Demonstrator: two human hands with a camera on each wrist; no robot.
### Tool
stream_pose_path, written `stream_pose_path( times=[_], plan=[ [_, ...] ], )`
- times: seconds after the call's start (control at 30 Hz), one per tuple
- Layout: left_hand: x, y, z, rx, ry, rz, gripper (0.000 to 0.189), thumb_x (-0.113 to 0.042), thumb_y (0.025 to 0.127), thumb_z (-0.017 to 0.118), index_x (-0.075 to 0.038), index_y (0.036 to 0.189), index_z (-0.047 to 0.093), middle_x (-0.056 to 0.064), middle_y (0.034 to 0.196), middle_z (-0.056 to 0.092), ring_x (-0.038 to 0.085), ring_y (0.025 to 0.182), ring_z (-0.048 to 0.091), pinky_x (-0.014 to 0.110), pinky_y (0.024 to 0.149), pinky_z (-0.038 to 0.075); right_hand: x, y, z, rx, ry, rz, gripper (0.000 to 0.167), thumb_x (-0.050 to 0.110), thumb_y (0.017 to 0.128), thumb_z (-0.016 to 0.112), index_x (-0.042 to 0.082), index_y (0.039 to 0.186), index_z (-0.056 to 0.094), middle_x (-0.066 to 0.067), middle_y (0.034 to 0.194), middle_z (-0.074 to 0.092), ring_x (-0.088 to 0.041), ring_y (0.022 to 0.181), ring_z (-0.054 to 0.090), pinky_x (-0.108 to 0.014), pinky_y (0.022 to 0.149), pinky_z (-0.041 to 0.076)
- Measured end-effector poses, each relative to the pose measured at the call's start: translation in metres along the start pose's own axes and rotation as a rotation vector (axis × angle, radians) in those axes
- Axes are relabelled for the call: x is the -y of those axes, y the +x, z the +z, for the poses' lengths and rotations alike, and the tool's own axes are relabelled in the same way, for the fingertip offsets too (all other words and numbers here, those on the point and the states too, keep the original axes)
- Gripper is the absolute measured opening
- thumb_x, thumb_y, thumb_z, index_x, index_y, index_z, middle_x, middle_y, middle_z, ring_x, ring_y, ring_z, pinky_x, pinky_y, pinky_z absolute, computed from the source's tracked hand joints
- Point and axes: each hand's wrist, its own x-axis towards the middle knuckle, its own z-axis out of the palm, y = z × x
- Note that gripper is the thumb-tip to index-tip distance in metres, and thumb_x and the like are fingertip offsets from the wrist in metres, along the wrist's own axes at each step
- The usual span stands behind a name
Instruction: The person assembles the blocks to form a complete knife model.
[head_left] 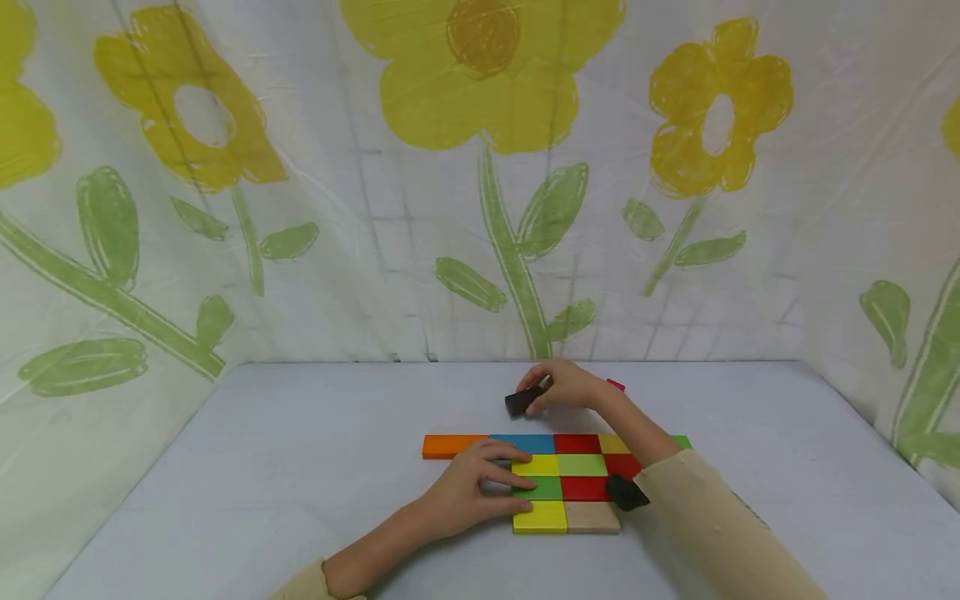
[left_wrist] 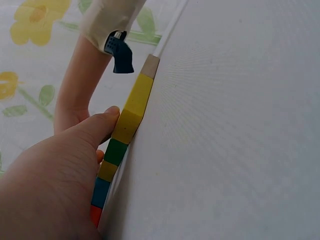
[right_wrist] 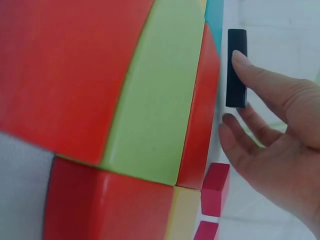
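My right hand [head_left: 566, 387] pinches a small black block [head_left: 522, 402] between thumb and fingers, beyond the far row of blocks. In the right wrist view the thumb lies against the side of this block [right_wrist: 236, 75]. My left hand [head_left: 467, 493] rests at the left edge of a flat patchwork of coloured blocks, fingers spread and fairly straight. Its fingertips touch the yellow block [head_left: 542, 518] and the green block [head_left: 549, 488]. A bare wood block [head_left: 592, 517] lies at the near right corner. An orange block [head_left: 452, 447] ends the far row, with a blue block [head_left: 528, 443] beside it.
A pink block [head_left: 616, 385] lies behind the right forearm; the right wrist view shows two pink blocks [right_wrist: 215, 187]. The right sleeve [head_left: 720, 508] and its dark wrist camera [head_left: 626, 492] hide part of the patchwork. A flower-printed curtain [head_left: 420, 267] stands behind the white table [head_left: 315, 433].
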Motion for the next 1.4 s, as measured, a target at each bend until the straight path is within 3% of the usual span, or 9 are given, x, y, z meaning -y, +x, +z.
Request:
stream_pose_path(
  times=[0.2, 0.57, 0.9, 1.13, 1.23, 1.4],
  plan=[
    [0.0, 0.0, 0.0, 0.0, -0.006, 0.001, 0.025, -0.031, 0.095, 0.081, -0.018, 0.116, 0.084, -0.003, 0.136, 0.07, 0.019, 0.129, 0.057, 0.04, 0.111, 0.049, 0.0, -0.007, -0.001, -0.027, 0.016, -0.024, 0.03, 0.007, 0.09, 0.081, -0.001, 0.118, 0.075, -0.015, 0.116, 0.073, -0.026, 0.101, 0.066, -0.034, 0.087, 0.056],
    [-0.001, 0.0, 0.0, 0.002, -0.01, -0.002, 0.025, -0.031, 0.095, 0.081, -0.018, 0.116, 0.084, -0.002, 0.135, 0.07, 0.019, 0.129, 0.057, 0.039, 0.111, 0.05, 0.004, -0.022, 0.001, -0.107, 0.029, -0.003, 0.03, 0.007, 0.09, 0.082, 0.0, 0.118, 0.076, -0.014, 0.115, 0.073, -0.027, 0.101, 0.065, -0.042, 0.092, 0.057],
    [-0.001, 0.0, 0.001, -0.004, -0.021, -0.003, 0.025, -0.031, 0.095, 0.081, -0.018, 0.116, 0.084, -0.002, 0.135, 0.071, 0.019, 0.129, 0.057, 0.039, 0.111, 0.049, 0.006, -0.043, -0.001, -0.113, 0.028, -0.069, 0.029, 0.007, 0.091, 0.082, -0.002, 0.118, 0.074, -0.016, 0.117, 0.071, -0.025, 0.097, 0.065, -0.043, 0.093, 0.059],
    [0.0, 0.0, 0.001, -0.01, -0.019, 0.015, 0.024, -0.03, 0.095, 0.081, -0.017, 0.115, 0.084, -0.001, 0.135, 0.071, 0.02, 0.128, 0.058, 0.039, 0.11, 0.05, 0.009, -0.061, -0.001, -0.135, 0.018, -0.061, 0.03, 0.011, 0.092, 0.082, 0.001, 0.119, 0.074, -0.015, 0.118, 0.071, -0.023, 0.098, 0.064, -0.041, 0.091, 0.06],
    [0.001, 0.0, 0.001, -0.011, -0.01, 0.017, 0.024, -0.03, 0.095, 0.081, -0.017, 0.115, 0.084, -0.001, 0.135, 0.071, 0.019, 0.128, 0.058, 0.042, 0.111, 0.049, 0.011, -0.069, -0.001, -0.147, 0.005, -0.067, 0.03, 0.011, 0.092, 0.082, 0.001, 0.119, 0.074, -0.015, 0.117, 0.072, -0.024, 0.1, 0.063, -0.042, 0.091, 0.06],
    [0.001, 0.001, 0.0, -0.008, -0.003, 0.008, 0.024, -0.029, 0.094, 0.082, -0.018, 0.115, 0.084, -0.002, 0.135, 0.071, 0.017, 0.128, 0.059, 0.058, 0.121, 0.036, 0.013, -0.084, 0.0, -0.167, 0.019, -0.069, 0.028, 0.009, 0.093, 0.081, 0.0, 0.118, 0.073, -0.015, 0.115, 0.071, -0.026, 0.102, 0.064, -0.044, 0.091, 0.06]
  ],
)
